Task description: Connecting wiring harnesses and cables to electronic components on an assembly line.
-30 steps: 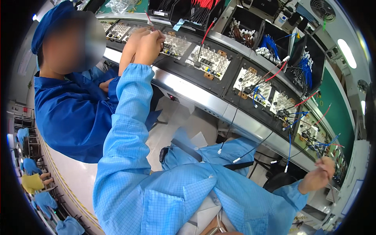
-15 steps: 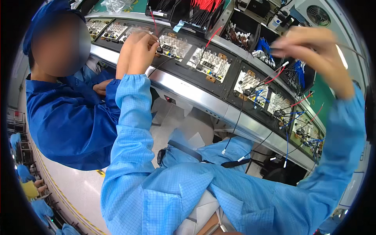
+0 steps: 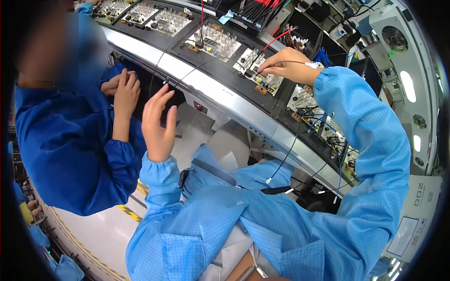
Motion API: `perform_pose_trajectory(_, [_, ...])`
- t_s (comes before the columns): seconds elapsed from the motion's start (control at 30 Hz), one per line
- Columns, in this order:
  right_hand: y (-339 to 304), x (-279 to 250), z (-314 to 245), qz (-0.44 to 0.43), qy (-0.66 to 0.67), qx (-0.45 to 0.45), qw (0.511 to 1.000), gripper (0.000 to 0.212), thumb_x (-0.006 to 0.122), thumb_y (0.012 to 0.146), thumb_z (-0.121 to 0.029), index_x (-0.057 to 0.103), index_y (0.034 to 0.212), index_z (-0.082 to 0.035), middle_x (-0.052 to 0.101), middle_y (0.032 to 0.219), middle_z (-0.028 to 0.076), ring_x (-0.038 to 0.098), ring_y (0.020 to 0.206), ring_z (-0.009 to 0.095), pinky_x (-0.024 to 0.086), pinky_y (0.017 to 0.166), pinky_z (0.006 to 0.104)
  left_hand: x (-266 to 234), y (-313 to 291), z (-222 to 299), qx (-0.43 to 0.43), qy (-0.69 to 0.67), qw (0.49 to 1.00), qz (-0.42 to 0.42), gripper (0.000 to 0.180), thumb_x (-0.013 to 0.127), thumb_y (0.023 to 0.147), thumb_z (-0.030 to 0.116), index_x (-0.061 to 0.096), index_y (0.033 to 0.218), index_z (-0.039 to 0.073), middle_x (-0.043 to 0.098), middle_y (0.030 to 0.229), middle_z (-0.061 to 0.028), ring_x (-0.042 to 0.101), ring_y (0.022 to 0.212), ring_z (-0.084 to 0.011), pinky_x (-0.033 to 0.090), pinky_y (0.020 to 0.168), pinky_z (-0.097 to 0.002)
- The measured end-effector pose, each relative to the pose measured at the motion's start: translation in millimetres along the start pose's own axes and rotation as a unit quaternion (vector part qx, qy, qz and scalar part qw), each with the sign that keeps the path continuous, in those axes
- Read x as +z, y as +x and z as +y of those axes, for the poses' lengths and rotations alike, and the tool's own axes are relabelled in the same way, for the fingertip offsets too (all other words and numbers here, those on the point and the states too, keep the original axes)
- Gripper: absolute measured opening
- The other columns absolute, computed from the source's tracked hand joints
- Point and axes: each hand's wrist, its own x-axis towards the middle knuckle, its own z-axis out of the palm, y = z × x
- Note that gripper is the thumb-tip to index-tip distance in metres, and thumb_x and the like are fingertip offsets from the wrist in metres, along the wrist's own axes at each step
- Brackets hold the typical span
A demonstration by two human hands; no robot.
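Note:
My right hand (image 3: 291, 66) is closed in a pinch on a thin brown wire (image 3: 293, 61) with a white plug end (image 3: 313, 65). Its fingertips are over a white circuit board (image 3: 269, 83) with clear upright parts and a small dark display; whether they touch it, I cannot tell. My left hand (image 3: 158, 125) hangs in front of the silver rail (image 3: 211, 87), fingers apart and holding nothing. Left of the right hand's board is another circuit board (image 3: 227, 47) with a red wire (image 3: 202, 21) rising from it. A second red wire (image 3: 276, 40) slants above my right fingertips.
More boards with black and blue wires (image 3: 323, 122) line the black track to the right; some black wires (image 3: 291, 149) hang over the rail. Bins of red wires (image 3: 255, 10) and blue wires (image 3: 322, 57) stand behind. A co-worker in dark blue (image 3: 70, 150) sits close at left.
My right hand has come left and down from the wire bins to the board. My left hand has left a board, drawn back past the rail and opened.

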Motion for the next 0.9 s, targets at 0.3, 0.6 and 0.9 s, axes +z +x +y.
perform_pose_trajectory(0.3, [-7.0,16.1,3.7,0.014,0.038,0.033,0.999,0.021,0.062,0.088,-0.022,0.070,0.102,-0.007,0.070,0.094,0.009,0.066,0.087,0.024,0.051,0.077,0.0323,-9.0,-9.8,-3.8,0.106,-0.011,0.994,0.038,0.029,0.058,0.081,-0.008,0.063,0.108,0.002,0.062,0.114,-0.0157,0.062,0.101,-0.0283,0.048,0.085,-0.0315])
perform_pose_trajectory(0.6, [-13.2,25.6,18.5,0.051,0.115,0.085,0.988,0.019,0.063,0.090,-0.018,0.070,0.103,-0.005,0.071,0.095,0.008,0.066,0.085,0.015,0.052,0.078,0.0256,-7.2,-6.1,-7.6,0.066,0.029,0.996,0.046,0.029,0.057,0.082,-0.005,0.062,0.110,0.002,0.060,0.117,-0.0157,0.058,0.108,-0.0295,0.045,0.093,-0.0353])
perform_pose_trajectory(0.9, [9.7,18.6,-2.9,0.045,-0.097,0.108,0.988,0.021,0.063,0.087,-0.028,0.072,0.095,-0.010,0.071,0.081,0.005,0.066,0.073,0.021,0.050,0.065,0.0306,-1.0,11.8,-15.5,-0.043,-0.019,0.997,-0.062,0.018,0.057,0.088,0.005,0.063,0.105,0.001,0.066,0.096,-0.0138,0.064,0.085,-0.0263,0.047,0.087,-0.0349])
